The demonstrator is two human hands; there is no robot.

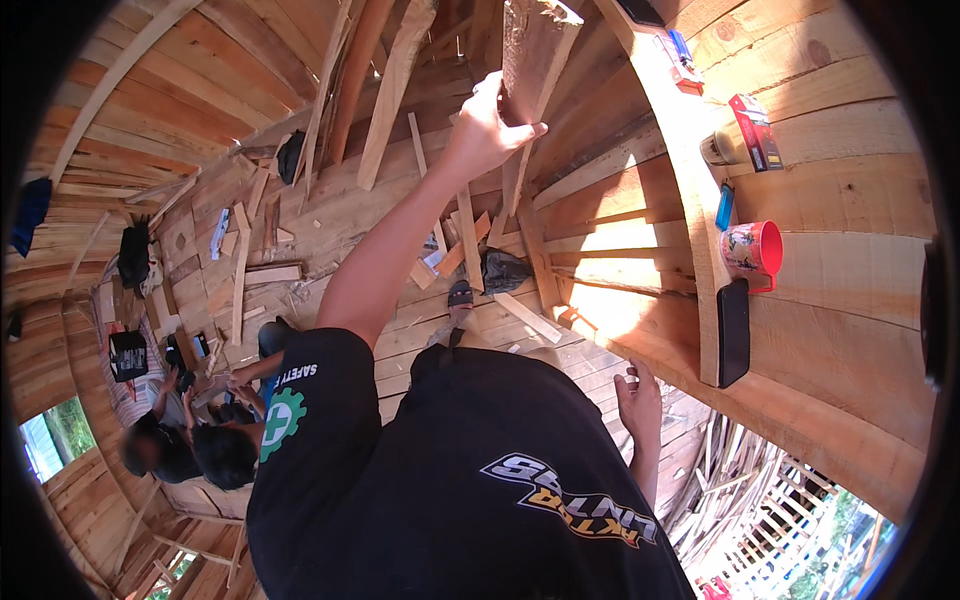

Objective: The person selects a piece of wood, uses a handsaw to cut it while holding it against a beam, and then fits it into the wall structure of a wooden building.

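My left arm reaches up and away to a rough-edged wooden board (540,55) that stands on end near the top of the view. My left hand (490,135) is closed around its lower visible part, with the thumb on the right side and the fingers on the left. The board's top runs out near the picture's edge. Low at my right side, my right hand (638,400) hangs with its fingers loosely bent and apart, holding nothing. It is close to the wooden wall.
On the wall ledge at right are a black phone (733,333), a red mug (755,248), a blue lighter (725,207) and a red box (757,132). Loose planks (242,275) and a black plastic bag (505,270) lie on the floor. People (225,450) sit at lower left.
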